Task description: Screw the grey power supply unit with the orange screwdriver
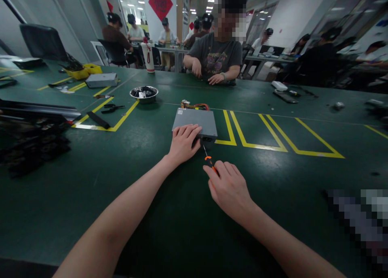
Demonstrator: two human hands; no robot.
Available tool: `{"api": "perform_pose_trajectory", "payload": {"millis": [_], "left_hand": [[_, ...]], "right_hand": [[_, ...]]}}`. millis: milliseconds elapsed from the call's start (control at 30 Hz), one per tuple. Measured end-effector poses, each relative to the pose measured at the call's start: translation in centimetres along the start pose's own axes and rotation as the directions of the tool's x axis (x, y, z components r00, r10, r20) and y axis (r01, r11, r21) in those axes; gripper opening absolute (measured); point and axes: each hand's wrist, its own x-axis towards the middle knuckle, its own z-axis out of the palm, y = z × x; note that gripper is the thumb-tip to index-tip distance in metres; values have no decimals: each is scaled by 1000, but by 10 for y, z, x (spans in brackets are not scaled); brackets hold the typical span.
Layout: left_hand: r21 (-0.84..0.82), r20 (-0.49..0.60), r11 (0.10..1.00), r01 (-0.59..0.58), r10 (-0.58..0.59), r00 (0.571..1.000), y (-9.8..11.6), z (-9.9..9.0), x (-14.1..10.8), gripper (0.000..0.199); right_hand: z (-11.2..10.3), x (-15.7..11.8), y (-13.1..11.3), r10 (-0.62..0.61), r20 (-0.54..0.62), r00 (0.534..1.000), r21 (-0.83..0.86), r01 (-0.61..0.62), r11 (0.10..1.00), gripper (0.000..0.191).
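Observation:
A grey metal box (197, 119) with a white label lies flat on the green table (169, 213), and colored wires (195, 105) come out at its far side. My left hand (184, 144) rests on the box's near left part, fingers spread over its top and the thumb at the near edge. Closed round the handle of an orange and black screwdriver (208, 160) is my right hand (228, 185). The screwdriver's thin shaft points up and left to the near side of the box; whether its tip touches the box I cannot tell.
Beyond the box to the left stands a metal bowl (144, 94) with small parts. Pliers (112, 108), another grey box (102, 80) and dark parts (33, 136) lie at left. A person (214, 55) sits across the table. Yellow tape (260, 147) marks the right side.

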Motion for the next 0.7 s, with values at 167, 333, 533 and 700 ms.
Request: {"api": "perform_pose_trajectory", "payload": {"millis": [167,333,533,700], "left_hand": [[17,-14,1000,4,-3,1000,0,2,1,33],[20,-29,1000,5,-4,1000,0,5,0,31],[20,-26,1000,13,-12,1000,0,5,0,31],[21,-28,1000,17,-17,999,0,5,0,31]], "right_hand": [[-3,3,1,117,-45,992,120,-110,987,48],[-7,1,2,129,-64,990,69,-125,990,31],[-9,1,1,93,30,995,-7,-93,996,32],[-8,3,0,207,27,978,106,-208,972,49]]}}
